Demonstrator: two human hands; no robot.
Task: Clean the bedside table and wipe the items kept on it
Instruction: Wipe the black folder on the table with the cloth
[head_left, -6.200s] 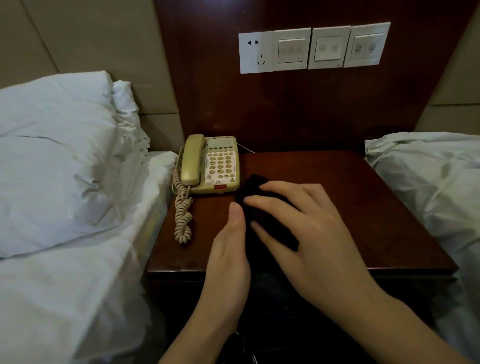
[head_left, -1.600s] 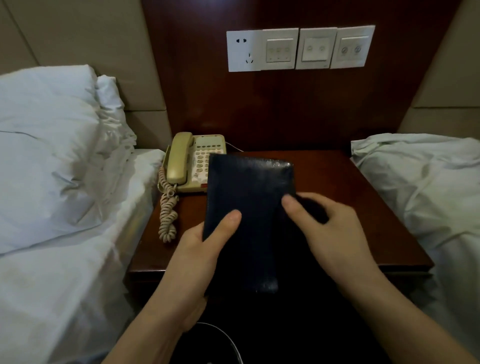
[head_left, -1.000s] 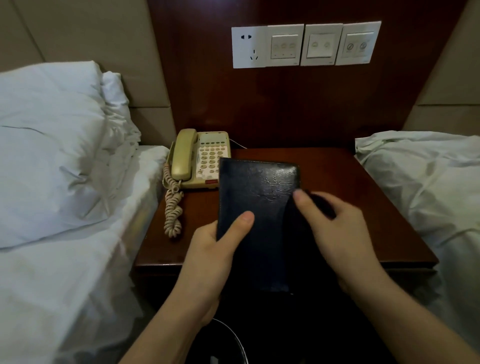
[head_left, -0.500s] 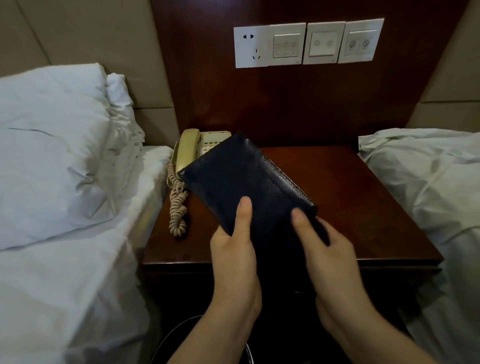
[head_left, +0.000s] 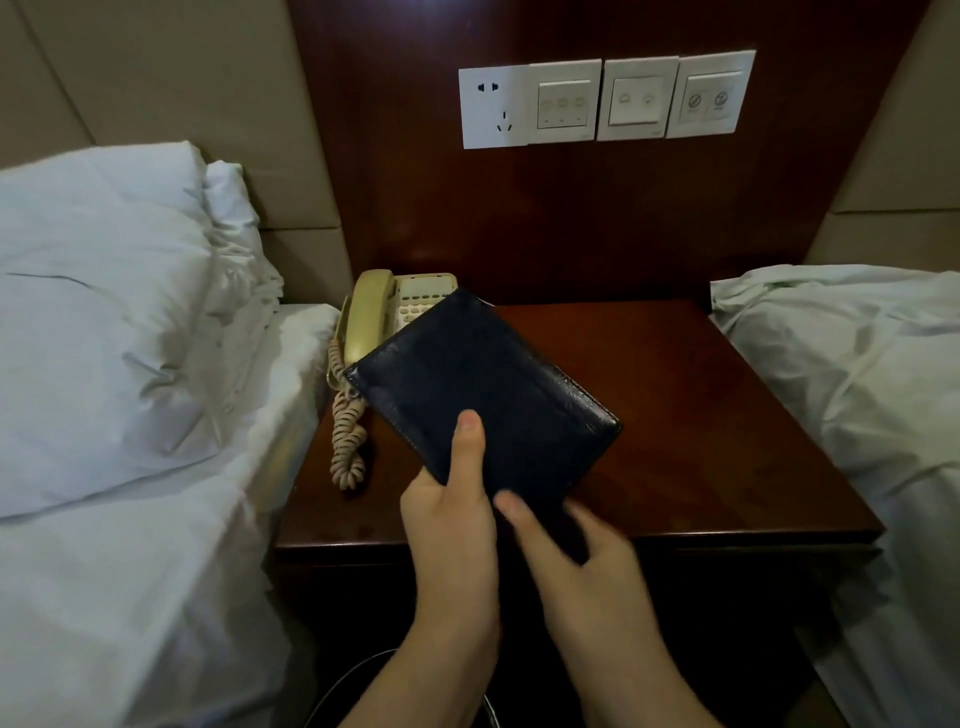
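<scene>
one view only, head cam. left hand (head_left: 452, 512) grips the dark leather folder (head_left: 483, 389) at its near corner, thumb pressed flat on the top cover, the other fingers hidden underneath. folder is lifted off and tilted over the bedside table (head_left: 701, 415), its far corner overlapping the phone (head_left: 387, 312) in the picture; cannot tell if they touch. right hand (head_left: 576, 551) is blurred at the folder's near edge, fingers bunched round something dark, probably the wiping cloth, but it blends with the folder so cannot tell for sure what it pinches. progress, as a judgement: the folder's cover has a sheen, looks like it is mid-wipe or about finished. table top looks glossy, no visible dust, but too dim to say it is done. phone sits at the back left corner with handset on cradle and coiled cord (head_left: 345, 431) hanging over the table edge, apparently untouched, so likely left to wipe, then the folder goes back down. beds with white linen on both sides, switch panel (head_left: 605, 101) on the wall above.
</scene>
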